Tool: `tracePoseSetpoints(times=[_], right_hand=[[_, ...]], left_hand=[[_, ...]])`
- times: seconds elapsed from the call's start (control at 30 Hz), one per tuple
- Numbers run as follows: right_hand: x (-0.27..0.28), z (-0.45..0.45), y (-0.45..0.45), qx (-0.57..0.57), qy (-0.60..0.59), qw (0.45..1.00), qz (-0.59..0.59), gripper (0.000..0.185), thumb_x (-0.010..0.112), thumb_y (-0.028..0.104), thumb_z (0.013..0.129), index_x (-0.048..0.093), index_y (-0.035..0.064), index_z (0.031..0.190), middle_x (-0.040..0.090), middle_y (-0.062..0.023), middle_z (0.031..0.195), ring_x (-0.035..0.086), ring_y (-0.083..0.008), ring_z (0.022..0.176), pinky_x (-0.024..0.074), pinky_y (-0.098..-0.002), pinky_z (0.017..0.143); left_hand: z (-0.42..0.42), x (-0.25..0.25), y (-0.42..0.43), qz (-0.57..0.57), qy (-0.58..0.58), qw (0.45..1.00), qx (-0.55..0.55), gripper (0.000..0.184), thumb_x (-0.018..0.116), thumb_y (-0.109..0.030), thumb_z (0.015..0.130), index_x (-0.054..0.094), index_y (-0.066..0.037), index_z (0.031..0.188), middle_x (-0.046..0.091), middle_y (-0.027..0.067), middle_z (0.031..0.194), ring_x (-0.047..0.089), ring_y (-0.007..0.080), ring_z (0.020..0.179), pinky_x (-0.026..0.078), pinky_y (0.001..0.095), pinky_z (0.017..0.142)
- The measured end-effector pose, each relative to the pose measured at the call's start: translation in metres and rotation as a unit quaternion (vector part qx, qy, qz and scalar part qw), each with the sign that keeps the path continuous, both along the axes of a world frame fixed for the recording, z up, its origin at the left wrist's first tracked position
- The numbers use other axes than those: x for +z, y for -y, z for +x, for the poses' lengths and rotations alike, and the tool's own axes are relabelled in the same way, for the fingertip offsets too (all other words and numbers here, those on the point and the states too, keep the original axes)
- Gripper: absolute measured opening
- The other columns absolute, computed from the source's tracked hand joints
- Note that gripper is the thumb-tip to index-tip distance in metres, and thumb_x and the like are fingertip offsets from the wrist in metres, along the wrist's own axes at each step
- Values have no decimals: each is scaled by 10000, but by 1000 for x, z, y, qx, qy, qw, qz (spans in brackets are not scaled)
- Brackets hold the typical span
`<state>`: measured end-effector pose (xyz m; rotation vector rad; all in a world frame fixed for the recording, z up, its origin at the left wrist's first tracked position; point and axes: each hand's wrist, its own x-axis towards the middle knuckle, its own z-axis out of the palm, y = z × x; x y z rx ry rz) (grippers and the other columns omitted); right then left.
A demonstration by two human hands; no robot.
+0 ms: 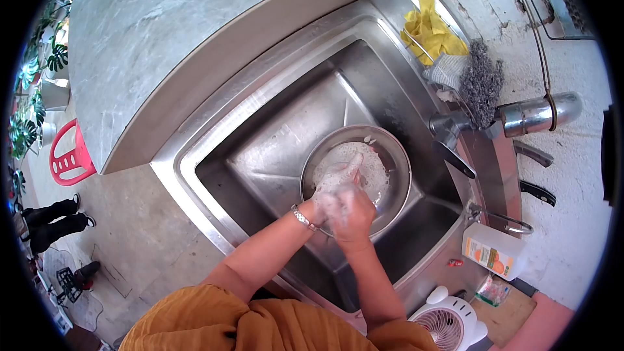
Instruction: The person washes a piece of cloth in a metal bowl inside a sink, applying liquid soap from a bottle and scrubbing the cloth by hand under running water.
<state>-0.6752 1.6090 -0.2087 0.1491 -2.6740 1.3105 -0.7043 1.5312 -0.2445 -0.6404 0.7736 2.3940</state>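
My left hand (335, 181), with a silver bracelet (303, 218) at its wrist, is covered in white foam and reaches over a round metal bowl (405, 168). Its fingers point away from me and look stretched out. Across its back, near the wrist, my right hand (355, 220) is closed, and foam hides part of its fingers. Sudsy water (370, 179) lies in the bowl, which sits inside the stainless steel sink (279, 117). No tool shows in either hand.
A faucet (448, 136) stands at the sink's right edge. Near it are a yellow cloth (430, 26), a steel scourer (481, 81), a knife (538, 192), a plastic jug (491, 250) and a small white fan (448, 322). A raised counter (195, 39) borders the sink's far left.
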Motion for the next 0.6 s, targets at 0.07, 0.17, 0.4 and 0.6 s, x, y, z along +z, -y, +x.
tracePoseSetpoints(times=[0.07, 0.17, 0.4, 0.6], right_hand=[[5, 4, 12, 139, -97, 983, 75, 112, 610, 105, 750, 559, 5, 747, 583, -161, 724, 572, -330, 642, 462, -366, 600], [-29, -33, -20, -6, 6, 1000, 14, 84, 613, 67, 729, 556, 14, 698, 572, -147, 670, 568, -333, 621, 456, -378, 586], [-14, 0, 6, -35, 4, 999, 32, 86, 611, 54, 716, 551, -8, 718, 543, -153, 642, 557, -343, 611, 448, -388, 567], [-36, -28, -28, -47, 55, 996, -47, 97, 624, 66, 712, 554, 0, 728, 533, -159, 659, 545, -340, 602, 447, -387, 576]], left_hand=[[2, -28, 0, -80, 11, 991, -108, 303, 520, -354, 890, 588, -62, 933, 577, -1, 820, 513, 71, 730, 429, 232, 599], [15, -4, -22, -123, 33, 991, 31, 365, 510, -369, 892, 566, -35, 1030, 588, 28, 926, 535, 94, 781, 442, 232, 620], [3, -17, 6, -226, -148, 958, -97, 327, 485, -306, 909, 528, -32, 1083, 576, 38, 992, 543, 108, 849, 460, 248, 720], [22, -8, -25, 3, 30, 998, 52, 234, 510, -204, 897, 529, -54, 1076, 567, 36, 989, 532, 86, 857, 457, 230, 701]])
